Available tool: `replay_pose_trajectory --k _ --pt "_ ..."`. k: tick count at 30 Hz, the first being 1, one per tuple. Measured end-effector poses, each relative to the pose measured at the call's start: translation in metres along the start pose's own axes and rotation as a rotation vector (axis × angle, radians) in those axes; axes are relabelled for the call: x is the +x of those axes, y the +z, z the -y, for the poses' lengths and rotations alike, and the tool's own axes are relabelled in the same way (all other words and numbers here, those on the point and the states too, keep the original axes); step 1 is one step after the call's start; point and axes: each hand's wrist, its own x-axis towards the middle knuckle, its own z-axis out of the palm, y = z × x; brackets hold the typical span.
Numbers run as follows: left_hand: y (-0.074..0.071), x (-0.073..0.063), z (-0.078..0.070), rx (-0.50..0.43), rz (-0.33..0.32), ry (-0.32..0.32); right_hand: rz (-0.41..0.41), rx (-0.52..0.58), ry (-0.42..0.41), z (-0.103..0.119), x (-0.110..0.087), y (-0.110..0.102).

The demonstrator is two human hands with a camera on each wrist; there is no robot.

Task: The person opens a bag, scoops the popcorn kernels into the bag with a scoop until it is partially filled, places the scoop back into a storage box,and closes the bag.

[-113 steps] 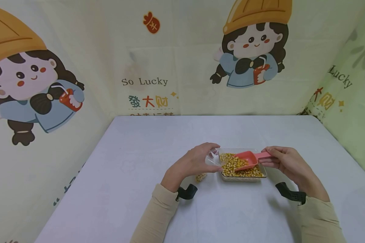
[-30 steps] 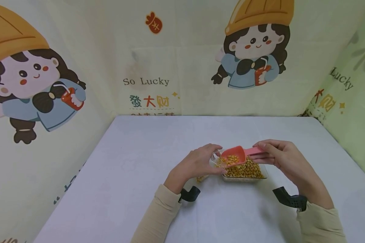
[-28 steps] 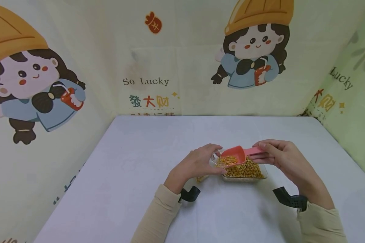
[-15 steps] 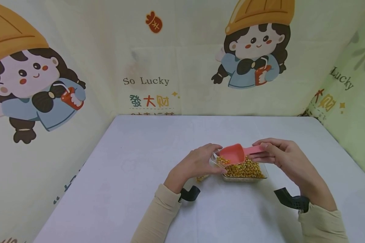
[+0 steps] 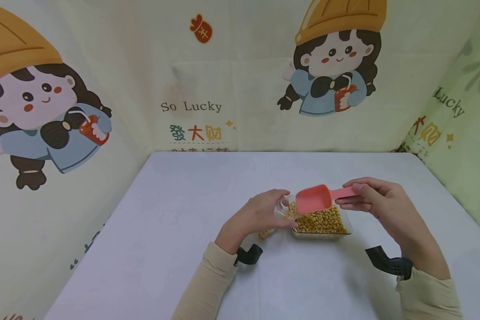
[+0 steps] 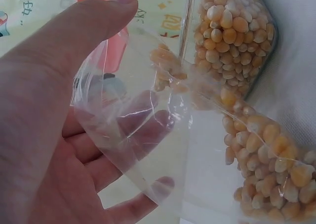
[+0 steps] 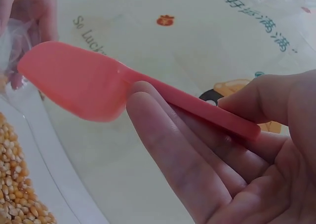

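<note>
We take the clear dish (image 5: 320, 237) as our landmark; it sits on the white table (image 5: 184, 222) and holds a broad bed of yellow corn kernels (image 5: 324, 223). Above its far part we see the pink scoop (image 5: 314, 198), raised off the kernels, its bowl pointing toward the dish's left end. Our right hand (image 5: 386, 206), up and to the right of the dish, pinches the scoop's handle, thumb on one side and fingers on the other. Just beside the dish's left end, our left hand (image 5: 256, 211) holds a clear bag (image 6: 207, 160), thumb and fingers bent round its mouth and spread well apart. The bag's lower part hangs left of the dish, toward us, packed with more kernels (image 6: 276, 160); a smaller cluster shows through the film nearer the hand. On the near side of the dish we see our beige sleeves (image 5: 208, 280), and behind it, past the table, a pale cloth (image 5: 256, 89) printed with cartoon figures.
</note>
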Motion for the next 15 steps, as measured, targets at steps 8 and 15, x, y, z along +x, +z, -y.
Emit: replay_pose_trajectory --k 8,15 --pt "-0.0006 -0.0002 0.0 -0.011 0.015 -0.034 0.052 0.163 -0.092 -0.0064 0.0014 -0.0072" --pt "-0.0002 0.0 0.0005 -0.068 0.03 -0.046 0.054 0.193 -0.092 -0.0063 -0.0005 -0.0095"
